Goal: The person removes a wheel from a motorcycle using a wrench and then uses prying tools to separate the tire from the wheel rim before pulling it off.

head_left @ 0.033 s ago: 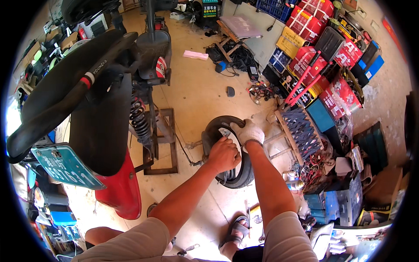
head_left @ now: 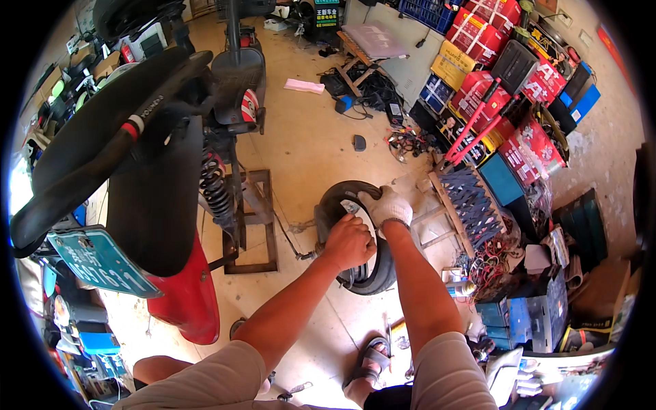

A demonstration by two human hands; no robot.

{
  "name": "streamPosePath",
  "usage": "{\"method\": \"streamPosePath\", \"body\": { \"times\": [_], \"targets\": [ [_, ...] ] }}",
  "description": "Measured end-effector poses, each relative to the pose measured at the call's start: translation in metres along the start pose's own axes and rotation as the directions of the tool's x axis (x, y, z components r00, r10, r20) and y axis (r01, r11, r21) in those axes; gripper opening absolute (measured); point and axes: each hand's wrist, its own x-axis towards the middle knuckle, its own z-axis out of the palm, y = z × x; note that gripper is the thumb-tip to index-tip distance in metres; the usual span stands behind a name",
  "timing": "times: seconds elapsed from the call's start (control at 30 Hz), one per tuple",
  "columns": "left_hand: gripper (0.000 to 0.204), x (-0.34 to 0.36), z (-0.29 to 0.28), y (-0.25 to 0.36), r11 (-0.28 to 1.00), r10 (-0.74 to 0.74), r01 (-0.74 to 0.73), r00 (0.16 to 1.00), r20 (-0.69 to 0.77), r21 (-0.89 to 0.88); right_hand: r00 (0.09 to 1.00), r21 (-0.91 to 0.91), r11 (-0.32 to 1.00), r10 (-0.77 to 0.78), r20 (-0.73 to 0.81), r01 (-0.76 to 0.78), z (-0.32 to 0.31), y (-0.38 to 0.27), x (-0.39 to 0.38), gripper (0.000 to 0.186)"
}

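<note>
A small wheel with a black tyre (head_left: 383, 277) and a pale metal rim lies tilted on the floor in front of me. My left hand (head_left: 350, 242), bare, is closed in a fist over the middle of the wheel; what its fingers grip is hidden beneath it. On the tyre's far right side rests my right hand (head_left: 387, 207) in a whitish work glove, its fingers curled over the tyre's edge. Dark parts at the hub show only partly below the left fist.
To the left stands an electric scooter with a black rear fender (head_left: 154, 198), a coil shock absorber (head_left: 216, 188) and a metal frame stand (head_left: 270, 225). Stacked red boxes (head_left: 471, 92), a red-handled bolt cutter (head_left: 471, 130), a slatted wooden rack (head_left: 471, 205) and tangled wires line the right.
</note>
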Motion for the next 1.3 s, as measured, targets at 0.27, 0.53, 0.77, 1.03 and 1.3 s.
{"method": "streamPosePath", "body": {
  "times": [0.27,0.53,0.77,1.03,1.3],
  "targets": [
    [0.026,-0.008,-0.005,0.013,0.998,0.061,-0.061,0.998,0.019,0.005,0.996,0.088,0.996,0.038,-0.076,-0.032,-0.002,0.015,-0.021,0.074],
    [0.023,-0.001,0.005,0.02,0.993,0.116,-0.116,0.99,0.085,-0.005,0.992,0.115,0.993,0.04,-0.121,-0.026,0.01,0.013,-0.047,0.073],
    [0.022,-0.012,0.004,0.03,0.986,0.166,-0.163,0.984,0.06,-0.04,0.969,0.128,0.991,-0.014,-0.248,0.047,0.005,0.043,-0.054,0.073],
    [0.025,-0.001,0.019,0.022,0.985,0.159,-0.162,0.986,-0.045,-0.066,0.991,0.182,0.983,-0.009,-0.132,0.033,-0.001,0.052,-0.029,0.068],
    [0.021,-0.001,0.016,0.013,0.987,0.128,-0.131,0.991,-0.038,-0.092,1.0,0.192,0.981,-0.025,-0.014,0.028,-0.002,0.048,-0.015,0.071]
  ]
}}
